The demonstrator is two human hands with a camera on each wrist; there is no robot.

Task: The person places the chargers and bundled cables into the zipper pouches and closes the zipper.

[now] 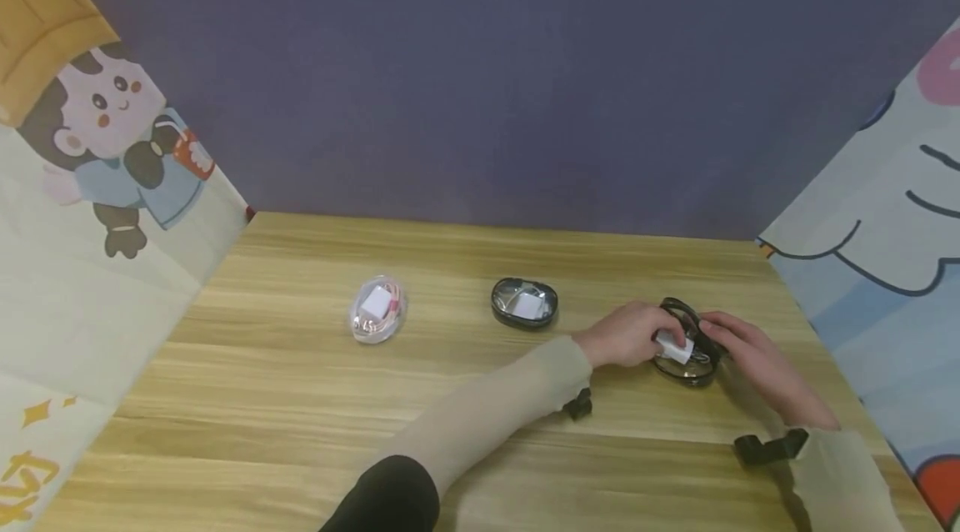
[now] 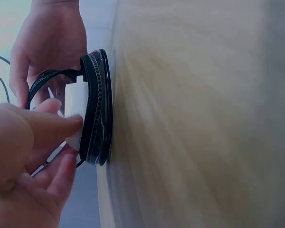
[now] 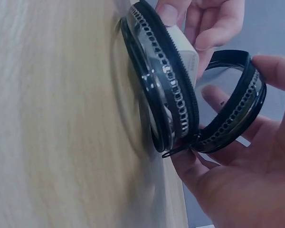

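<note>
On the right of the table, a small clear pouch with black edging and a zip (image 1: 693,381) lies with its lid (image 3: 251,102) folded back. My left hand (image 1: 628,333) pinches a white charger plug (image 1: 675,348) between thumb and fingers at the open pouch. In the left wrist view the plug stands partly inside the black zip rim (image 2: 91,109). My right hand (image 1: 761,361) holds the raised lid by its edge, thumb on one side and fingers behind. The zip pull (image 3: 173,153) hangs by the hinge. A thin cable in the pouch is partly hidden.
A similar black-edged pouch (image 1: 506,317) with a white plug lies closed at the middle of the wooden table (image 1: 285,399). Further left is a clear pouch (image 1: 367,330) with a white plug and pinkish cable. A dark panel (image 1: 480,98) stands behind; printed sheets (image 1: 172,240) flank the table.
</note>
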